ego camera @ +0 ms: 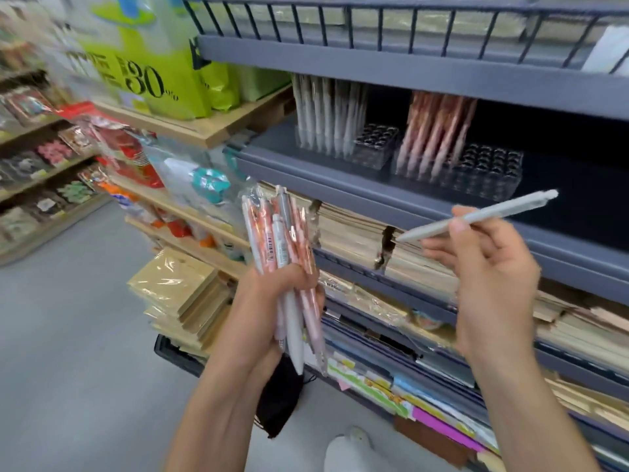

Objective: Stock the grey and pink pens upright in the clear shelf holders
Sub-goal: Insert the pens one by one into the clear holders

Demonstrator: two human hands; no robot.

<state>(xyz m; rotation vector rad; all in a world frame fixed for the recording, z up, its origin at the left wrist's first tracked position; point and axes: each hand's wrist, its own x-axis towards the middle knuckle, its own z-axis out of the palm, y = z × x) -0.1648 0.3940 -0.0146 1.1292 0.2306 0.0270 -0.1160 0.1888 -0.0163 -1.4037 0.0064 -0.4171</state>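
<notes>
nearest, a mixed bundle of grey and pink pens point(281, 238) is gripped in the left hand point(289, 287), with fingers curled round it. to its right, 1 grey pen point(476, 217) is pinched almost level in the right hand point(486, 267), not yet placed. above and beyond both hands, 2 clear holders are seen on a dark shelf point(340, 187). the left holder point(372, 146) is partly filled with standing grey pens point(326, 117), the right holder point(490, 175) with pink pens point(432, 131). many sockets are empty, so the job is judged partly done. notebooks point(350, 229) are stacked behind the hands. a grey floor point(68, 335) and blurred goods point(44, 172) lie far left.
</notes>
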